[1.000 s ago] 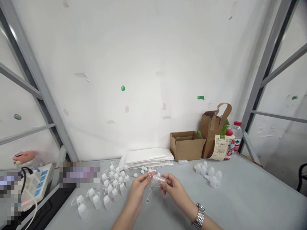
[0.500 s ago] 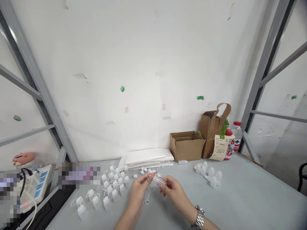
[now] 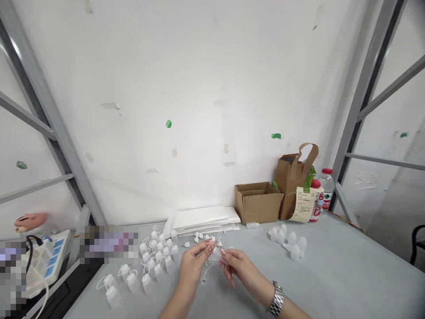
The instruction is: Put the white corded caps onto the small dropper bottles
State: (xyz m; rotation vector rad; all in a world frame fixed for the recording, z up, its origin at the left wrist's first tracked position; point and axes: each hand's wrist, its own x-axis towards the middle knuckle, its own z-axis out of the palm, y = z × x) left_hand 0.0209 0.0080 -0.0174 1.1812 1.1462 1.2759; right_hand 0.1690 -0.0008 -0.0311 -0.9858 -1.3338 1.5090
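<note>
Between my two hands, just above the table, is a small translucent plastic bottle (image 3: 217, 254), partly covered by fingers. My left hand (image 3: 195, 262) pinches its left end, where a white part shows; that part is too small to make out. The thumb and fingers of my right hand (image 3: 236, 262) close on its right side. Beneath them lies a thin white strap with a ring end (image 3: 203, 280). Several small white caps (image 3: 199, 236) lie behind my left hand. To the left stand several translucent bottles (image 3: 158, 257) with white looped straps.
More translucent bottles (image 3: 292, 239) lie in a loose group at right. Along the wall are stacked white envelopes (image 3: 202, 217), a cardboard box (image 3: 259, 208), a brown paper bag (image 3: 286, 190) and a red-capped bottle (image 3: 327, 186). A power strip (image 3: 53, 261) sits at far left.
My right hand's thumb and fingers have shifted along the bottle towards my left hand, covering more of it. Both hands stay in nearly the same place.
</note>
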